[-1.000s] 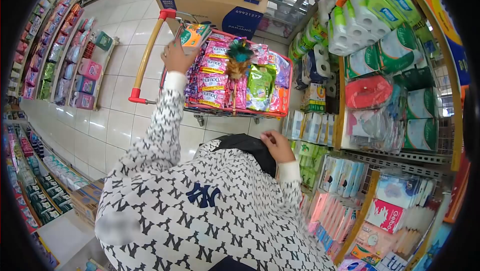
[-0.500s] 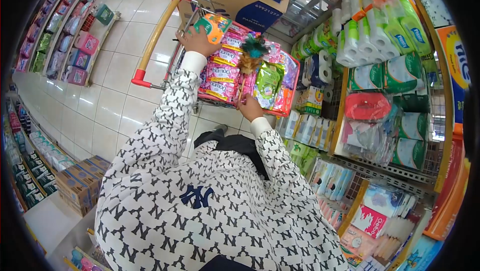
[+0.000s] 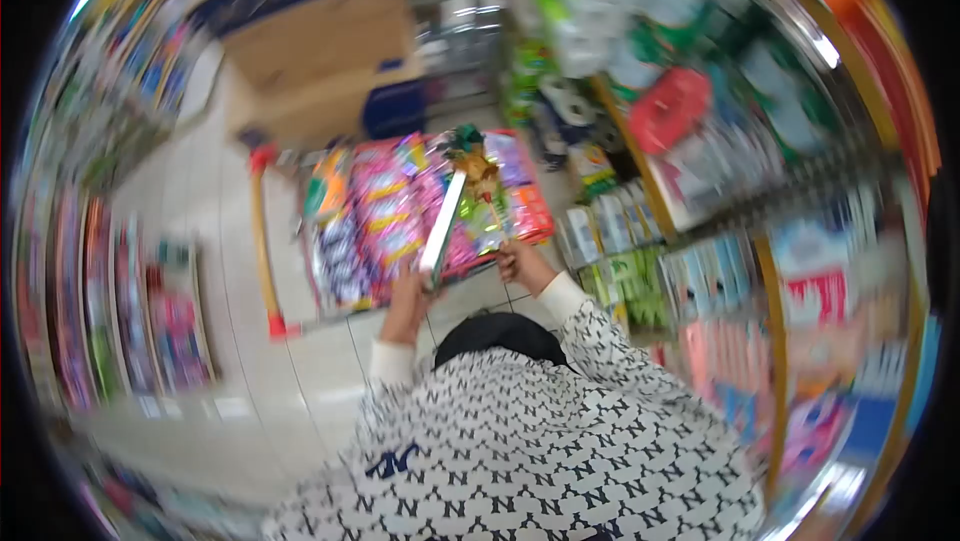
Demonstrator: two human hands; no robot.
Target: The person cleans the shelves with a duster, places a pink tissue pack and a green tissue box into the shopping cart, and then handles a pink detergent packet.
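Note:
The view is badly motion-blurred. My left hand (image 3: 407, 303) grips the lower end of a flat pack (image 3: 441, 226), seen edge-on and held upright over the near edge of the red shopping cart (image 3: 533, 223). The cart is piled with pink and purple packets (image 3: 381, 213). My right hand (image 3: 519, 261) is at the cart's near right corner, closed around the bottom of the stick of a feather duster (image 3: 471, 159), which stands up out of the cart. Both sleeves are white with a dark monogram print.
The cart's wooden handle (image 3: 262, 246) with red ends lies to the left. Large cardboard boxes (image 3: 320, 61) stand beyond the cart. Shelves of tissue and paper goods (image 3: 700, 181) line the right. More shelves (image 3: 120, 311) run along the left across a tiled floor (image 3: 300, 381).
The camera swung sharply and the picture blurred. My left hand pulled back from the cart's far side to its near edge, bringing the pack upright. My right hand stays at the duster's stick.

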